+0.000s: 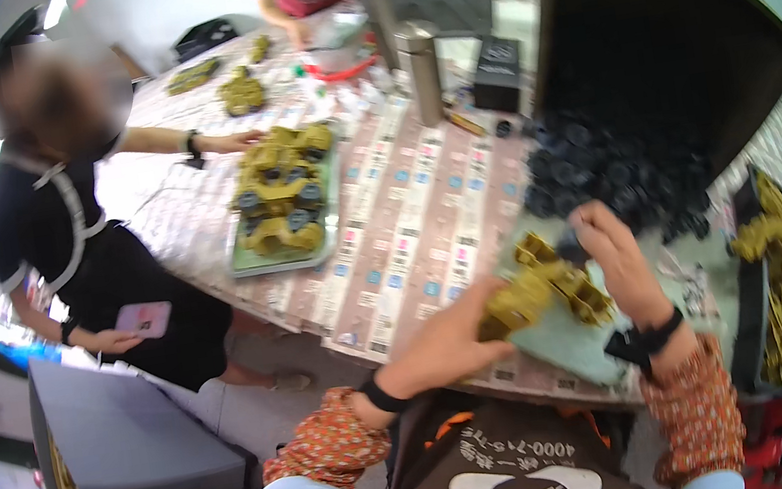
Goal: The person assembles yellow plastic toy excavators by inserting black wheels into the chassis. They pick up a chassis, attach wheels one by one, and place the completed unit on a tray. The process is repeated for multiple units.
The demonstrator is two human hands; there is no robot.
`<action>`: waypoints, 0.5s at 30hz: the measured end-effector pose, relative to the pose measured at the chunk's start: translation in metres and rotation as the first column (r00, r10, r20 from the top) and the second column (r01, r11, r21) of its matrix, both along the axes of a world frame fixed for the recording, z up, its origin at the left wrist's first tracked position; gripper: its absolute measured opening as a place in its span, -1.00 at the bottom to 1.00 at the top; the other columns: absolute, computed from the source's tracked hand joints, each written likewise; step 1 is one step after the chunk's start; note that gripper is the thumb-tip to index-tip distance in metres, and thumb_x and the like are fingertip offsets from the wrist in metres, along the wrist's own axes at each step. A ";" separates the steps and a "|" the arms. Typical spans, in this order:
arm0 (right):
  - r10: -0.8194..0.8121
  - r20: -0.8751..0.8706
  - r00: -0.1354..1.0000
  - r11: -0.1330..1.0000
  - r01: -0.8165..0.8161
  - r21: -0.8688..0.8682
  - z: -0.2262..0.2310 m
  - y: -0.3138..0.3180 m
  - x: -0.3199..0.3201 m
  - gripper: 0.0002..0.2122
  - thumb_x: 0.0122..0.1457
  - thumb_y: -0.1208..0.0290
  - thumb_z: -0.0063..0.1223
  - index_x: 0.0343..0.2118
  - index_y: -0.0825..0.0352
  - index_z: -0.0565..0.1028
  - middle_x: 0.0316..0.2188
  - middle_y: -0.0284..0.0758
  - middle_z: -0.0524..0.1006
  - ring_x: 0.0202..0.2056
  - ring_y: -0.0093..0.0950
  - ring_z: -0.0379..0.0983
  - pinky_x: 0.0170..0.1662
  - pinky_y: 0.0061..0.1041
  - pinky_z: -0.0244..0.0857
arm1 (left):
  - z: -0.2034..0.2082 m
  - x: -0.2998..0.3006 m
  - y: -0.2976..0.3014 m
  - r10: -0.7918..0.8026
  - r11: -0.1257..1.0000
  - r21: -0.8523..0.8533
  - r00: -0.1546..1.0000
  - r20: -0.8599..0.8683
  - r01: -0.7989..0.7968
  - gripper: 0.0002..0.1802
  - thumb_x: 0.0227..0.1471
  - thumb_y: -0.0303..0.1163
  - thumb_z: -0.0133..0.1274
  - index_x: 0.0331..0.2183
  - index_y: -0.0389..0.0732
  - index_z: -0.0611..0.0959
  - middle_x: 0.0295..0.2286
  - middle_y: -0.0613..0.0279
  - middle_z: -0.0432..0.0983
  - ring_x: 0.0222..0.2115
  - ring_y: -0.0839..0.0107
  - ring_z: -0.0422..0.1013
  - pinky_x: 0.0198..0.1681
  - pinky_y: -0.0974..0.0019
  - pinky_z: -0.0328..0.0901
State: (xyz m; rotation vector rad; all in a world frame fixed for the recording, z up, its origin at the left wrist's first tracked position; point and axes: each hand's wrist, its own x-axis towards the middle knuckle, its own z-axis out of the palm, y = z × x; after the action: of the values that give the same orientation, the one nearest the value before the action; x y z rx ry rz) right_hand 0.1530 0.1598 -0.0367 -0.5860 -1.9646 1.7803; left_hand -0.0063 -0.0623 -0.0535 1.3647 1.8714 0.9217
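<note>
My left hand [451, 339] is wrapped round the near end of an olive-yellow plastic toy vehicle part [521, 302], holding it over the table's near edge. My right hand [617, 256] is closed in a pinch just above and to the right of it. A small dark piece [568, 247] shows between the right fingers and the yellow part; whether the fingers grip it is hidden. Beyond lies a big heap of round black wheel-like parts [603, 174], spilling from a large dark bin [674, 40].
A green tray [287, 260] bears several yellow assemblies with dark wheels [283, 195]; a person [53, 214] reaches to it. A black crate [759, 372] of yellow parts stands at right. A metal flask [423, 73] and black box [497, 75] stand behind. Grey bin [136, 434] lower left.
</note>
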 end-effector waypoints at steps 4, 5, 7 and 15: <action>0.054 -0.069 0.996 0.998 -0.051 0.049 0.007 -0.045 0.003 -0.83 0.43 0.44 -0.18 -0.10 0.39 0.45 -0.22 -0.36 0.48 -0.15 -0.59 0.35 -0.01 -0.56 0.23 | 0.013 0.011 0.011 -0.203 0.978 -0.003 0.956 -0.213 0.207 -0.15 -0.09 -0.30 0.26 0.22 -0.15 0.30 -0.16 -0.09 0.46 -0.17 -0.16 0.49 -0.14 -0.05 0.39; 0.067 -0.048 0.997 0.995 -0.063 0.073 0.007 -0.052 0.003 -0.82 0.43 0.44 -0.19 -0.10 0.39 0.45 -0.22 -0.35 0.48 -0.16 -0.57 0.36 -0.01 -0.55 0.24 | 0.014 0.012 0.013 -0.218 0.975 -0.025 0.942 -0.255 0.219 -0.18 -0.09 -0.29 0.26 0.19 -0.17 0.31 -0.18 -0.08 0.46 -0.21 -0.15 0.49 -0.19 -0.04 0.39; 0.065 0.010 0.998 0.989 -0.065 0.131 0.004 -0.063 0.004 -0.84 0.45 0.41 -0.17 -0.13 0.39 0.41 -0.24 -0.31 0.47 -0.20 -0.53 0.37 -0.05 -0.52 0.26 | 0.024 0.013 0.011 -0.225 0.974 -0.050 0.938 -0.262 0.220 -0.23 -0.10 -0.29 0.27 0.14 -0.20 0.33 -0.20 -0.07 0.46 -0.25 -0.13 0.49 -0.25 -0.03 0.38; -0.180 -0.063 0.982 0.915 0.191 0.356 -0.020 -0.083 0.002 -0.86 0.45 0.35 -0.11 -0.17 0.33 0.32 -0.34 -0.39 0.30 -0.29 -0.58 0.23 -0.16 -0.56 0.22 | 0.042 0.003 0.004 -0.138 0.990 -0.058 0.946 -0.295 0.126 -0.10 -0.19 -0.22 0.39 0.18 -0.15 0.36 -0.04 -0.12 0.43 -0.09 -0.07 0.47 -0.04 -0.01 0.35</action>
State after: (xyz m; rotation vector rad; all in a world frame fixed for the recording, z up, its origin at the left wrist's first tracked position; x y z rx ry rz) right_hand 0.1555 0.0766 -0.0570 -0.5928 -2.0699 1.2645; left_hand -0.0035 -0.0586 -0.0112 1.6585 1.9749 0.6361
